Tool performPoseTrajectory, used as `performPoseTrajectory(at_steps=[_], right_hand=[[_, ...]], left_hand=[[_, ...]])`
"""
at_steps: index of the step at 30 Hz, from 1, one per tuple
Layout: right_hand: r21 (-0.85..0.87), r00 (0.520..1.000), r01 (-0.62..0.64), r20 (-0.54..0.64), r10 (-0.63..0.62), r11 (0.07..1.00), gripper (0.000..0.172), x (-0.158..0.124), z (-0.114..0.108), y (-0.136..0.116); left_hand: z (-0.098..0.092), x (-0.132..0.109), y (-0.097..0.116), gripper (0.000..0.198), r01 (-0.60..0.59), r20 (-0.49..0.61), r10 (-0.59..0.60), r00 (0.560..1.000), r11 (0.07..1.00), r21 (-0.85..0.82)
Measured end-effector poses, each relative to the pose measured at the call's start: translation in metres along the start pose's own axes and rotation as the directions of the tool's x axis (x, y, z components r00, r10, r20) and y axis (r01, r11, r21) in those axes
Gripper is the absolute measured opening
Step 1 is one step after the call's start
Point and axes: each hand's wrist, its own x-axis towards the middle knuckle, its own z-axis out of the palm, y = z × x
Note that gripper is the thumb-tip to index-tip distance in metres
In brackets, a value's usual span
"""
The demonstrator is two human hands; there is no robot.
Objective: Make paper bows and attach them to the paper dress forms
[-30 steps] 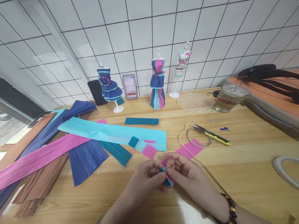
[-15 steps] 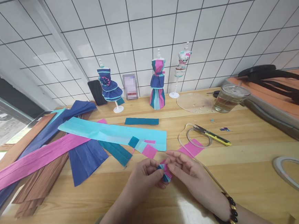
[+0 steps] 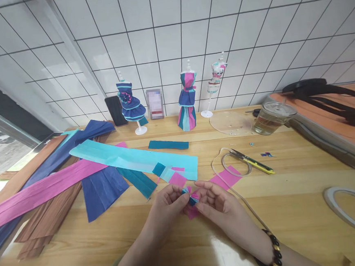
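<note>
A small pleated crepe-paper rosette (image 3: 193, 197) in pink, blue and teal is pinched between my two hands just above the wooden table. My left hand (image 3: 169, 205) grips its left side between thumb and fingers. On the right edge, the thumb and fingers of my right hand (image 3: 221, 201) close on the pleats. Below the rosette a bit of pink paper (image 3: 192, 213) shows, partly hidden by my fingers. Beyond my hands lie a pink square (image 3: 178, 179), a teal square (image 3: 159, 168) and a long light-blue strip (image 3: 136, 158).
Crepe strips, including a pink one (image 3: 55, 181), spread over the left side. Three dress forms stand at the back, one in a blue dress (image 3: 131, 108). A yellow cutter (image 3: 256, 163), a tape roll (image 3: 332, 202) and a glass cup (image 3: 270, 119) are at the right.
The rosette has moved slightly up and left in my hands and turned, so its fanned pleats and gathered centre show. The pink paper beneath it has come into view.
</note>
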Motion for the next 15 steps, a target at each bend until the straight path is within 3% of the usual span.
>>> performPoseTrajectory(at_steps=[6,12,15], right_hand=[[-0.02,1.0,-0.002,-0.02,0.002,1.0,0.046,0.0009,0.0011,0.0017],[-0.051,1.0,0.013,-0.028,-0.014,0.999,0.043,0.0015,-0.0025,0.0016],[-0.064,0.999,0.012,-0.038,-0.014,0.998,0.041,0.0018,-0.0038,0.0021]], left_hand=[[0.0062,0.0004,-0.0001,0.02,-0.059,0.024,0.057,0.998,0.993,0.1],[0.0047,-0.0029,0.0017,0.019,-0.062,0.109,0.054,0.993,0.995,0.074],[0.0032,-0.0042,0.0025,0.021,-0.059,0.098,0.052,0.994,0.996,0.067]])
